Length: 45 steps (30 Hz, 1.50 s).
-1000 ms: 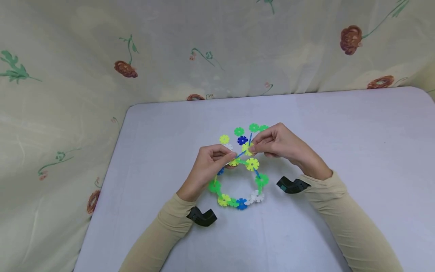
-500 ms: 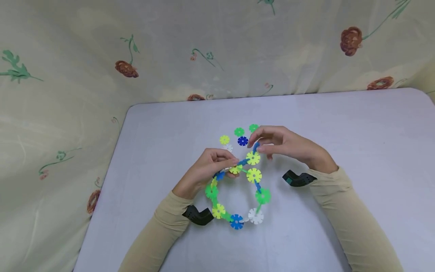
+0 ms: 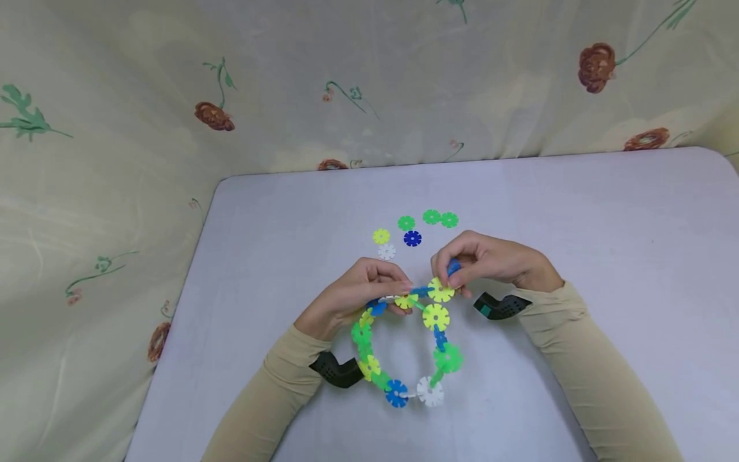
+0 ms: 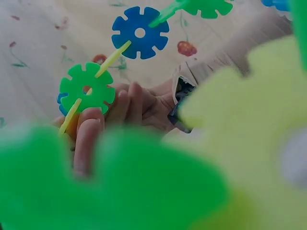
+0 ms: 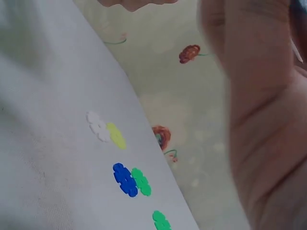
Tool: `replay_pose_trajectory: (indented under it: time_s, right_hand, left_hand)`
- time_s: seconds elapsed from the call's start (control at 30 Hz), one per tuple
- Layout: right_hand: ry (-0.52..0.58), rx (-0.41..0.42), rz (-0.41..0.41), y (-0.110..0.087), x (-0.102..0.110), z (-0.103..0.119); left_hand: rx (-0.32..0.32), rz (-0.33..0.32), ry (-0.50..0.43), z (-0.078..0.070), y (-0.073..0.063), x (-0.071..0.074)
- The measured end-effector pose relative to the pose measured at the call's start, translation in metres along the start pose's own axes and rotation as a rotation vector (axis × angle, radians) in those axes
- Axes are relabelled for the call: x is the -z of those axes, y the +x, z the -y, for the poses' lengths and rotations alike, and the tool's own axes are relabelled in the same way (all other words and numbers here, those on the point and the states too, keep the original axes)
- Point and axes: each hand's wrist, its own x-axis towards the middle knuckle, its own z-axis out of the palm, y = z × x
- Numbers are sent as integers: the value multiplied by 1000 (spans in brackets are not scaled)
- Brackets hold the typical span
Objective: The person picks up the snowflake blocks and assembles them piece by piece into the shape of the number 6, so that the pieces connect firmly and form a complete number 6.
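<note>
Notched flower-shaped plastic discs, slotted edge to edge in green, yellow, blue and white, form a ring-shaped chain. At its upper left, my left hand pinches the chain between thumb and fingers. A yellow disc extends from the ring's top on a blue link. Beside it, my right hand pinches a blue disc, mostly covered by fingers. Close up in the left wrist view, a green disc of the chain overlaps the fingers. The right wrist view shows the right hand without its held piece.
Loose discs lie behind the hands on the white table: a yellow disc, a white disc, a dark blue disc and several green ones. A flower-patterned curtain hangs behind the table. Each wrist wears a black camera mount.
Both hands and the chain have come nearer to me, the ring hanging lower. The right hand spread its fingers by the blue disc, then closed on it again, uncovering the loose green discs.
</note>
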Motion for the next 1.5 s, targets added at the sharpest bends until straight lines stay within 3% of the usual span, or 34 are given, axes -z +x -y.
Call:
replay_pose_trajectory:
  time_s: [0.13,0.27,0.43,0.53,0.7,0.93,1.5]
  right_hand:
    - [7,50,-100,1,1,0]
    - [-31,88,-201,1,3,-1]
    - [-88,11,-357,-1,4,0]
    - [-115,-30,-409,-2,5,2]
    - [-167,-43,-471,-3,3,7]
    - [-313,-129,-740,2,0,10]
    - [-381,-24,-739,3,1,8]
  left_hand:
    - [8,-14,-8,0,0,0]
    - [20,-88,-68,-1,-1,-1]
    - [-11,-207,-116,-2,0,-1]
    - [-38,-255,-124,-1,1,-1]
    - [-83,-305,-125,1,2,0]
    - [-106,-339,-141,1,2,2]
    - [-109,-390,-119,-1,2,3]
